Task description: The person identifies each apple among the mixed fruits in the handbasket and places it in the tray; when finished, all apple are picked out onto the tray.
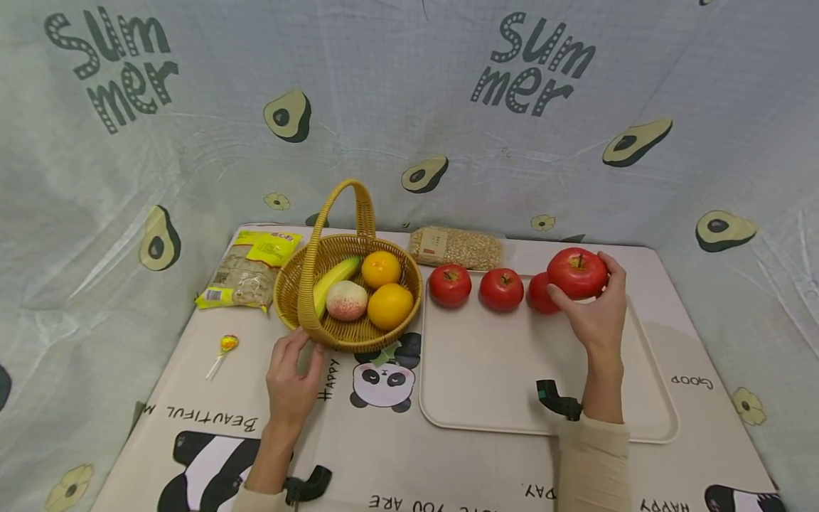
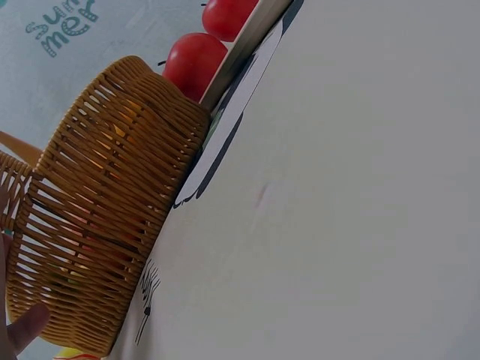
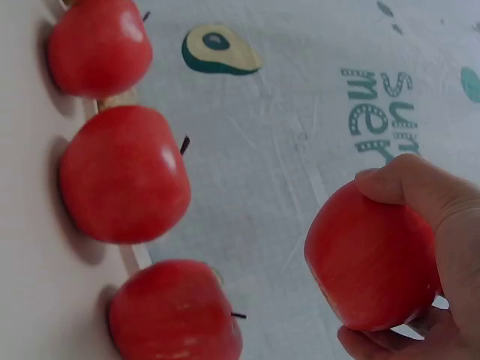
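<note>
My right hand holds a red apple above the far right part of a cream tray, thumb on one side and fingers round the other. Three more red apples stand in a row along the tray's back edge: a left one, a middle one and a right one, partly covered by the held apple. My left hand touches the near side of a wicker basket below its handle, its fingers loosely bent. Inside lie a banana, a peach and two oranges.
A yellow-labelled food bag lies left of the basket, with a lollipop in front of it. Behind the tray lies a clear pack of grains. A printed curtain hangs behind and beside the table.
</note>
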### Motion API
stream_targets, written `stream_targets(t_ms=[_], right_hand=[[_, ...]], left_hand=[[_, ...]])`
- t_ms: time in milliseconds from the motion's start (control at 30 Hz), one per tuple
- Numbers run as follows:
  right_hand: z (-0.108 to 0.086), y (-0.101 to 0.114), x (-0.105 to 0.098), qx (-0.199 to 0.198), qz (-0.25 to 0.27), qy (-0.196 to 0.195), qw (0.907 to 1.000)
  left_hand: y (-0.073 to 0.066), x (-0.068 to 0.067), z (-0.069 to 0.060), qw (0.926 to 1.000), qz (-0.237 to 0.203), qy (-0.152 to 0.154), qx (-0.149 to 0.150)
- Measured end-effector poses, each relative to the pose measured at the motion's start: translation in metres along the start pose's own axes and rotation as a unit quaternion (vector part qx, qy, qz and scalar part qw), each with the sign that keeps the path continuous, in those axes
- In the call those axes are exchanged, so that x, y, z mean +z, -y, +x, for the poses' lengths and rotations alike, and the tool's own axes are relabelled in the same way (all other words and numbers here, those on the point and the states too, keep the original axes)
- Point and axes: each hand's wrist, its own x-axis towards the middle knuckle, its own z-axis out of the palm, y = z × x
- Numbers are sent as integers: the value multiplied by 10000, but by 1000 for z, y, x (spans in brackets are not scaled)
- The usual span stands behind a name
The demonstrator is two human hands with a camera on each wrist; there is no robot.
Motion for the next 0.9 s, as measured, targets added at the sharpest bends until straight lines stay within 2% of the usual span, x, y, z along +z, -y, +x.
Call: stream_targets(t_ms=[167, 433, 633, 900], right_hand=[[6, -12, -8, 216, 12, -379, 9990], [13, -36, -21, 890, -40, -631, 9940], [17, -51, -26, 1383, -88, -631, 9883], [21, -72, -25, 1733, -114, -516, 9834]], left_hand=[[0, 0, 0, 10000, 30, 24, -58], [1, 0, -1, 9999, -112, 11, -69], [0, 0, -1, 9999, -137, 12, -103], [1, 1, -1, 9998, -179, -31, -59]])
